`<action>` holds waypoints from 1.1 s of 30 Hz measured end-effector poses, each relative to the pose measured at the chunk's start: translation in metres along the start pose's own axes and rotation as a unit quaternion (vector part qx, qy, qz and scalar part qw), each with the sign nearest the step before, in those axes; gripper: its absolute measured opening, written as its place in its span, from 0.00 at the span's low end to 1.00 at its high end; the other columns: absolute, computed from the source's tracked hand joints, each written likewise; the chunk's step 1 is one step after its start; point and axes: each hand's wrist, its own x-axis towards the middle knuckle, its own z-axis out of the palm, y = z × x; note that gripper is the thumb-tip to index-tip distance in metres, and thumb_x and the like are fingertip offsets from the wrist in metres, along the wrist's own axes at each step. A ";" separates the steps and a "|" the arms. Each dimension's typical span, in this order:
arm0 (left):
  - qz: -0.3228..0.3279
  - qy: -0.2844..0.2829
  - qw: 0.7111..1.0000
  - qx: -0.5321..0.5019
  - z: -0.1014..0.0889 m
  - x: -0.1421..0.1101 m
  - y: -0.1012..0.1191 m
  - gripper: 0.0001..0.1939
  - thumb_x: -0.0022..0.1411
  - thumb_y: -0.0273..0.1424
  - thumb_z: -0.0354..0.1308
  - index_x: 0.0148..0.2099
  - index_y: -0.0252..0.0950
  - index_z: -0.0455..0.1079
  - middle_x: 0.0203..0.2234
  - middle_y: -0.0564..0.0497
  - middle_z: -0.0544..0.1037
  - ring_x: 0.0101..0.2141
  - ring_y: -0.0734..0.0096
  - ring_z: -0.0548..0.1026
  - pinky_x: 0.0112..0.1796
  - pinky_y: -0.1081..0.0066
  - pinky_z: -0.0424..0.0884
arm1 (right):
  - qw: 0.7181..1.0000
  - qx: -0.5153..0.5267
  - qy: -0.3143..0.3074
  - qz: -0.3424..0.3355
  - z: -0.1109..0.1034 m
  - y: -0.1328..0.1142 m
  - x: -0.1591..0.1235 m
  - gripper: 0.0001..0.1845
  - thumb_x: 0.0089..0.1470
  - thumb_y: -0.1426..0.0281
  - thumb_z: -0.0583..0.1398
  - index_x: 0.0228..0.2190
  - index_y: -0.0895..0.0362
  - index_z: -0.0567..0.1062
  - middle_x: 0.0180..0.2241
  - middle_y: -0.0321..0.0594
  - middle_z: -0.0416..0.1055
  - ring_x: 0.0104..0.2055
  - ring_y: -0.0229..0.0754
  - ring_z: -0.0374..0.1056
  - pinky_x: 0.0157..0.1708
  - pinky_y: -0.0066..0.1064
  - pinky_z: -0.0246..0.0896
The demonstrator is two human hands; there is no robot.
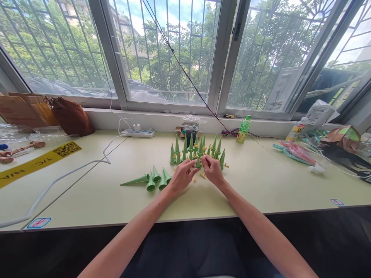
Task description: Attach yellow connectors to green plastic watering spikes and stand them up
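My left hand (182, 175) and my right hand (213, 170) meet over the pale table (116, 185), both pinching one small green cone (198, 162) between their fingertips. Behind them stand several upright green cones (197, 148) with small yellow parts among them. To the left of my left hand lie several more green cones (150, 180) on their sides, one longer than the rest. A few yellow pieces (202, 176) lie on the table under my hands.
A white power strip (138, 133) and its cable (72, 170) lie at the back left. A green bottle (244, 129) stands by the window sill. A brown bag (71, 116), yellow tape (37, 162) and pink tools (295, 151) sit at the sides.
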 end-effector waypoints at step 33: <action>-0.270 -0.101 0.924 -0.250 -0.001 0.007 0.015 0.35 0.62 0.57 0.44 0.26 0.30 0.73 0.18 0.47 0.74 0.14 0.77 0.66 0.14 0.76 0.58 | 0.999 0.023 0.004 -0.033 0.002 0.001 -0.002 0.17 0.63 0.60 0.51 0.25 0.55 0.62 0.18 0.29 0.54 0.19 0.33 0.49 0.22 0.26 0.46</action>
